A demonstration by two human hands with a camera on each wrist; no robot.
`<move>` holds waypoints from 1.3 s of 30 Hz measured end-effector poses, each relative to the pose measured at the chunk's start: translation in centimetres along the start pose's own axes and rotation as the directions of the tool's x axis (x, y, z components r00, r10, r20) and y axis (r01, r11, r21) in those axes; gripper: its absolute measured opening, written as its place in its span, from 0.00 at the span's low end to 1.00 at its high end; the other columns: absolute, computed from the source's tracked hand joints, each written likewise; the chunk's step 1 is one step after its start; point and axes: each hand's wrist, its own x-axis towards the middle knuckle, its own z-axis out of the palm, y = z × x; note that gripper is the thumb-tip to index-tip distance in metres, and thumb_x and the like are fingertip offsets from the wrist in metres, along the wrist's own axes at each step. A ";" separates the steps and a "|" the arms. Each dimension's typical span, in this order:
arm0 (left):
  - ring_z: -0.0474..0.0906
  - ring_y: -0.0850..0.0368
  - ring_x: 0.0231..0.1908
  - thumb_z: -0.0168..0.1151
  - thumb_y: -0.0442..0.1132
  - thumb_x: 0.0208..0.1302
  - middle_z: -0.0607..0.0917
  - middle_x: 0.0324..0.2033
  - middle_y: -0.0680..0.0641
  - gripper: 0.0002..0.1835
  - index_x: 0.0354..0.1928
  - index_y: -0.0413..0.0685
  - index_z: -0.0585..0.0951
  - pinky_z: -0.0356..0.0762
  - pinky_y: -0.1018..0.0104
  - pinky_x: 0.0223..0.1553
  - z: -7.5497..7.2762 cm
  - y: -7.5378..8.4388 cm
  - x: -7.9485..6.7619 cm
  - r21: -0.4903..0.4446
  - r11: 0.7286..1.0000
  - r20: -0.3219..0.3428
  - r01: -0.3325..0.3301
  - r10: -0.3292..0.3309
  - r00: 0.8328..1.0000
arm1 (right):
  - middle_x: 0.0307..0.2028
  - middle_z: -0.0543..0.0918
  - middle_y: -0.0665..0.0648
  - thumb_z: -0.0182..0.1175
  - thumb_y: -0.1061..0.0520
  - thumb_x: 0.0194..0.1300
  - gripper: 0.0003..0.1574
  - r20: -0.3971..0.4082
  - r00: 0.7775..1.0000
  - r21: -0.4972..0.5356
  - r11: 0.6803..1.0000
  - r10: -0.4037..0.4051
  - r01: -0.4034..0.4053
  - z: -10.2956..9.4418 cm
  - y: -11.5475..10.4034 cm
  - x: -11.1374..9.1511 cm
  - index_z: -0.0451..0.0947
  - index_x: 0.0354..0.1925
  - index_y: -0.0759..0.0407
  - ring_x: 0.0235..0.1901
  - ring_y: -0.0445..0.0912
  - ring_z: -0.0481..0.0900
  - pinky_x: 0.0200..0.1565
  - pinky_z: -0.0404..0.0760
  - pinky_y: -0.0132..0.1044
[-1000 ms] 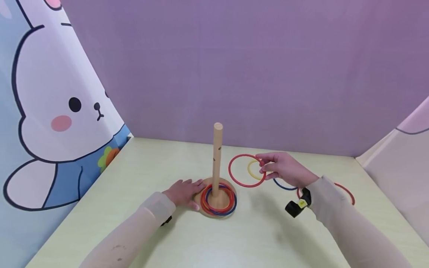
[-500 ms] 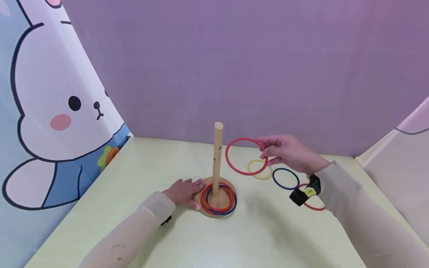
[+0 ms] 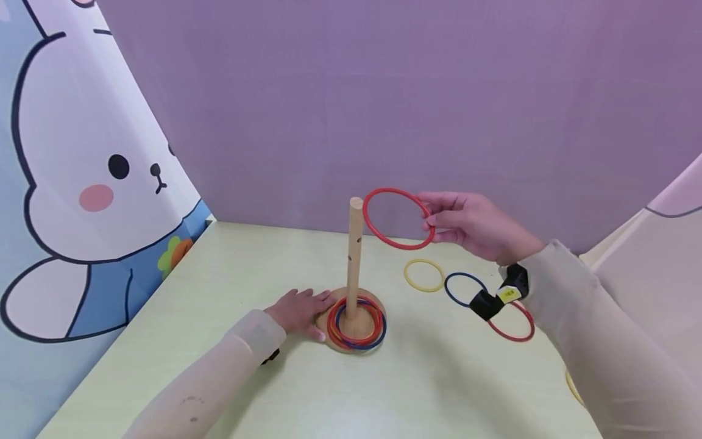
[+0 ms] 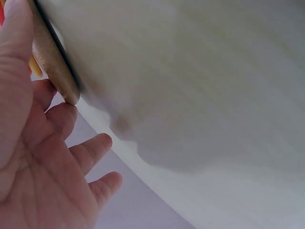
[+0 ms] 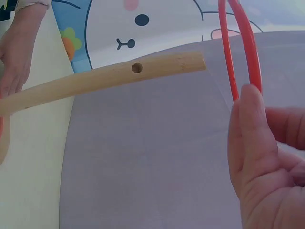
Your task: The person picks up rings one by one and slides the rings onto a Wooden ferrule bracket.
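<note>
A wooden peg (image 3: pixel 354 262) stands upright on a round wooden base (image 3: pixel 323 326). Several red and blue rings (image 3: pixel 378 341) lie round its foot; a bit of yellow or orange shows beside the base in the left wrist view. My left hand (image 3: pixel 300 312) rests at the left edge of the base with its fingers spread. My right hand (image 3: pixel 477 224) pinches a red ring (image 3: pixel 398 246) between thumb and fingers. That ring is held tilted in the air at the height of the peg's top, just right of it. In the right wrist view the peg's end (image 5: pixel 190 63) appears apart from the ring.
Right of the base, a yellow ring (image 3: pixel 406 277), a blue ring (image 3: pixel 450 292) and a red ring (image 3: pixel 515 339) lie on the pale table (image 3: pixel 417 390). Part of another yellow ring (image 3: pixel 573 387) shows beside the right sleeve. A purple backdrop (image 3: pixel 274 122) hangs behind.
My right hand has risen with the red ring, from low beside the peg to level with its top. The left hand keeps its place on the base.
</note>
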 end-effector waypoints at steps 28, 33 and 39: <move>0.65 0.40 0.64 0.68 0.63 0.51 0.63 0.70 0.47 0.47 0.71 0.51 0.64 0.60 0.42 0.63 -0.1 0.4 -0.1 -0.039 0.999 0.002 -0.010 0.010 1.000 | 0.36 0.79 0.54 0.50 0.70 0.69 0.30 -0.134 0.989 0.094 0.993 -0.059 0.072 3.2 0.6 3.1 0.61 0.69 0.68 0.33 0.41 0.81 0.39 0.82 0.30; 0.64 0.41 0.65 0.67 0.64 0.51 0.63 0.70 0.49 0.47 0.71 0.54 0.64 0.56 0.43 0.65 0.1 0.4 0.0 -0.010 1.000 0.010 0.020 -0.020 1.000 | 0.37 0.78 0.54 0.49 0.70 0.69 0.30 -0.133 0.989 0.120 0.989 -0.069 0.086 3.9 1.0 3.7 0.60 0.68 0.69 0.32 0.40 0.81 0.39 0.82 0.30; 0.62 0.40 0.66 0.68 0.64 0.51 0.63 0.70 0.49 0.48 0.72 0.54 0.64 0.54 0.42 0.66 -0.1 0.5 -0.2 -0.020 0.999 0.022 0.030 -0.030 0.999 | 0.38 0.77 0.54 0.47 0.71 0.70 0.30 -0.107 0.992 0.139 0.987 -0.068 0.082 4.6 1.6 4.1 0.59 0.68 0.71 0.32 0.40 0.80 0.39 0.82 0.31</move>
